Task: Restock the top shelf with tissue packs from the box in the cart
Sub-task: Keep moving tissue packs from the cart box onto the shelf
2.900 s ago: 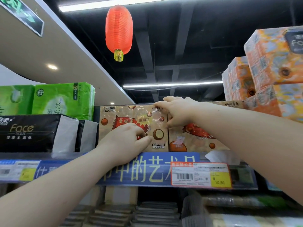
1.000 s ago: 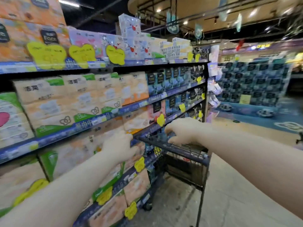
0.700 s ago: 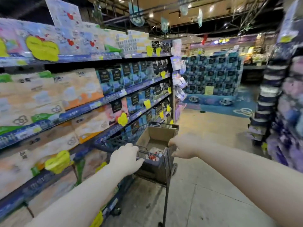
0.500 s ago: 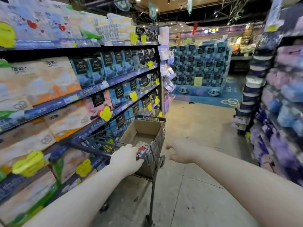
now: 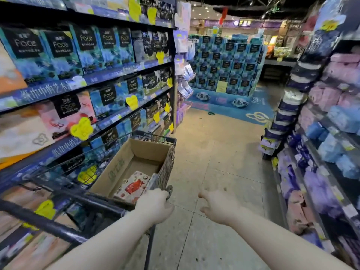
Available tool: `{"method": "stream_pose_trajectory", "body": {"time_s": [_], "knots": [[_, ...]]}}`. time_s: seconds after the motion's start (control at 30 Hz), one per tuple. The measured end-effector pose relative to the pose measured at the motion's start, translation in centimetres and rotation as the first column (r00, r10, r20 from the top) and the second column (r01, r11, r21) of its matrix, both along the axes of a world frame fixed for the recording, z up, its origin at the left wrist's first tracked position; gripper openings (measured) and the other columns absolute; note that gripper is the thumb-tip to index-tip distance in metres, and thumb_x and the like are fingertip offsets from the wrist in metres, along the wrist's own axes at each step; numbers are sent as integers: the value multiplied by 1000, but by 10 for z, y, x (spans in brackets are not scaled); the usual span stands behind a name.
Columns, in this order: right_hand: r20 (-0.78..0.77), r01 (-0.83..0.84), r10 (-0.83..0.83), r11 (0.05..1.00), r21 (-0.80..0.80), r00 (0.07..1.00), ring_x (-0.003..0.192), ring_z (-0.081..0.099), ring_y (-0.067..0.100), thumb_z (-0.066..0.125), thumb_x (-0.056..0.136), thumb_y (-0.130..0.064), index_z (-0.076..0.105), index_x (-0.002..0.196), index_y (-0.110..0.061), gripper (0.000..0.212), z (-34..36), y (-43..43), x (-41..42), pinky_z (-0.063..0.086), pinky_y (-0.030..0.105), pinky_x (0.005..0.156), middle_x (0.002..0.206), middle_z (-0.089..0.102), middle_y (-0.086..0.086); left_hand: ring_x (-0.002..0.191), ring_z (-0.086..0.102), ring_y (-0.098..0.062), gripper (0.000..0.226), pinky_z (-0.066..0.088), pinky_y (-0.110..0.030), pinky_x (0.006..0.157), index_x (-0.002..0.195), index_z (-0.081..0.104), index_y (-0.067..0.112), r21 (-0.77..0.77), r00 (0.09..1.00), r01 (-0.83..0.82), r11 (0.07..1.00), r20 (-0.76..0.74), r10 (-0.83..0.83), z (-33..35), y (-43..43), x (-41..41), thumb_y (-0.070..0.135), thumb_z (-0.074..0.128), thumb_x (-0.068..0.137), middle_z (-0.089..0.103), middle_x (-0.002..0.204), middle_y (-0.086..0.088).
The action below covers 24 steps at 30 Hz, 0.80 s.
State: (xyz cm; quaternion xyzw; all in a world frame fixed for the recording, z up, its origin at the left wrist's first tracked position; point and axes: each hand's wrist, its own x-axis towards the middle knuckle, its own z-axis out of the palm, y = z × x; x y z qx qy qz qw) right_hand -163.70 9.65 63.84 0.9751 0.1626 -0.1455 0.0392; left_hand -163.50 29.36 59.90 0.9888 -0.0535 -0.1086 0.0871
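A wire shopping cart stands beside the left shelving. Inside it sits an open cardboard box with a beige and red tissue pack lying at its near end. My left hand grips the cart's near right corner, fingers curled over the rim. My right hand hovers over the floor to the right of the cart, fingers relaxed, holding nothing. The top shelf is out of view.
Shelves full of blue and black tissue packs with yellow tags line the left. A blue display stack stands at the aisle's far end. Shelves of pink and purple packs run along the right. Tiled floor lies between.
I turned from the top shelf down to the aisle and cart. My left hand took hold of the cart's corner. My right hand came off the cart rim and now hangs free.
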Motion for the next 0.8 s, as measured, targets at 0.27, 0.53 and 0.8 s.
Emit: {"method": "stream_pose_trajectory", "body": {"time_s": [0.27, 0.53, 0.8], "knots": [[-91, 34, -33, 999, 15, 995, 129, 41, 29, 48, 93, -36, 43, 136, -25, 44, -52, -12, 107, 26, 46, 107, 139, 46, 6, 105, 55, -23, 39, 44, -32, 78, 105, 58, 19, 24, 999, -11, 1000, -39, 12, -34, -11, 100, 52, 42, 90, 56, 111, -3], [-189, -104, 112, 993, 49, 976, 131, 37, 27, 46, 93, -32, 43, 137, -25, 45, -100, -18, 232, 26, 46, 109, 139, 47, 4, 118, 49, -21, 42, 48, -35, 92, 117, 57, 23, 46, 957, -252, 967, -137, 256, -82, 6, 171, 49, 48, 86, 51, 125, 2], [-209, -390, 393, 919, 54, 896, 125, 41, 30, 46, 91, -26, 46, 131, -23, 40, -102, -9, 375, 29, 46, 106, 132, 51, 7, 119, 50, -18, 40, 49, -31, 89, 122, 54, 25, 28, 792, -593, 805, -161, 589, -96, -1, 234, 47, 46, 90, 51, 125, 3]]}}
